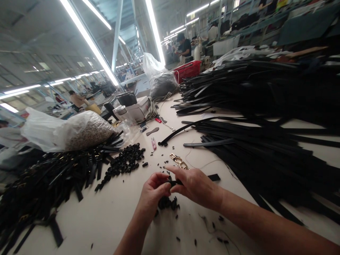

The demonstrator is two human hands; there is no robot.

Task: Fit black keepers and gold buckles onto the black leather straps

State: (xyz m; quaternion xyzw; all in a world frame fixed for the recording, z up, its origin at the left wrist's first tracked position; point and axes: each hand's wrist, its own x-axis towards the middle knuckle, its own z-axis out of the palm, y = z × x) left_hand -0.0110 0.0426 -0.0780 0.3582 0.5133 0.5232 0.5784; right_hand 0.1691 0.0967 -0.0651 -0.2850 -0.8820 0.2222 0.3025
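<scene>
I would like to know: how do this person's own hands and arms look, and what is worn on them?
The left hand and right hand wear no gloves. The forearms are bare, with no sleeves in view. No watch or bracelet shows.

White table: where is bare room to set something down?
Widest, nearly bare: between the left strap pile and the left hand, nearer than the heaped black pieces. Smaller, crossed by thread: between the right hand and the long black strips. Strips and pile crowd both sides.
</scene>
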